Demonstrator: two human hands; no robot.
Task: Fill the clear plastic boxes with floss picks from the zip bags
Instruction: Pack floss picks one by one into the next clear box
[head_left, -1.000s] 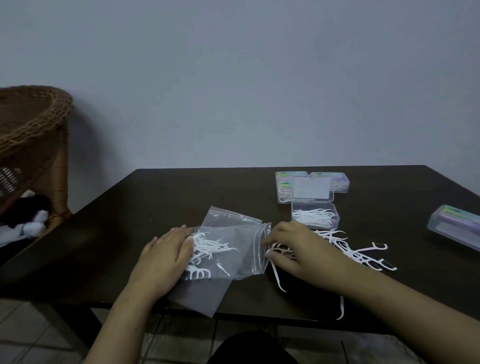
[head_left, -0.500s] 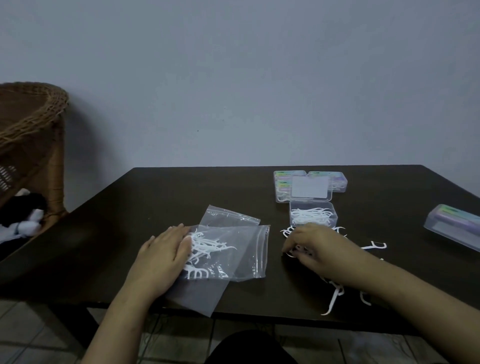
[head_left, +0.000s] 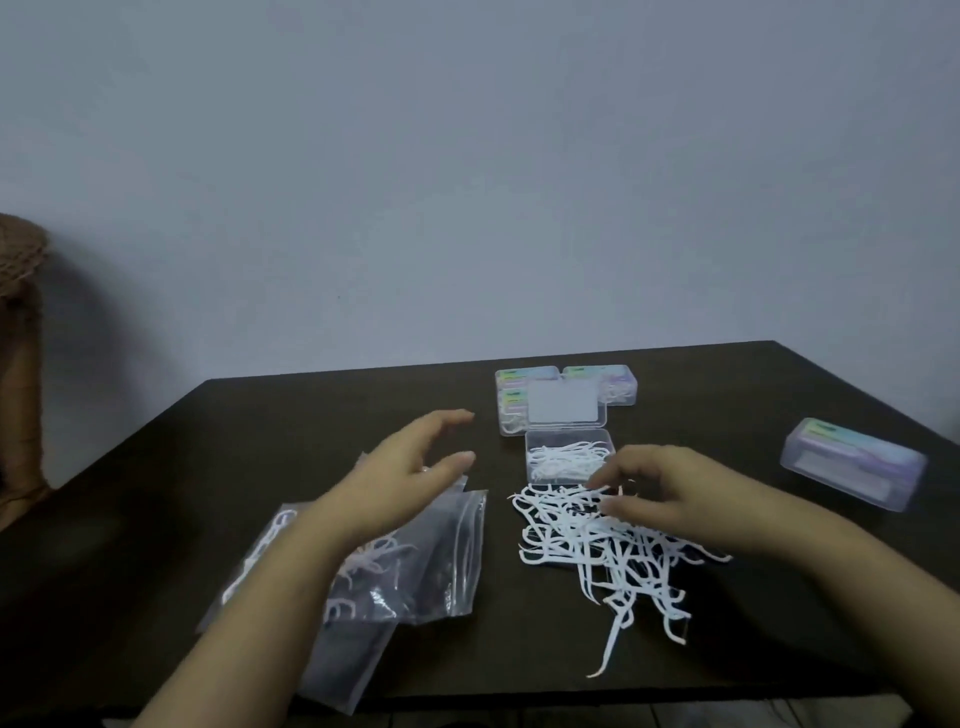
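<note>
Dark brown wood forms the surface (head_left: 270, 467) on which everything lies. The left hand (head_left: 410, 467) hovers above the zip bags (head_left: 415, 561), fingers spread and relaxed, holding nothing; a few white picks show inside the clear plastic. The right hand (head_left: 660, 493) rests with curled fingertips on the loose pile of floss picks (head_left: 587, 540), though whether it pinches any cannot be told. Just beyond the pile stands the open clear box (head_left: 569, 460), partly filled with picks, its lid tipped back against a cluster of closed boxes (head_left: 566, 387). Another closed box (head_left: 854, 462) sits well apart at the right. A wicker chair (head_left: 21, 260) stands at the far left.
</note>
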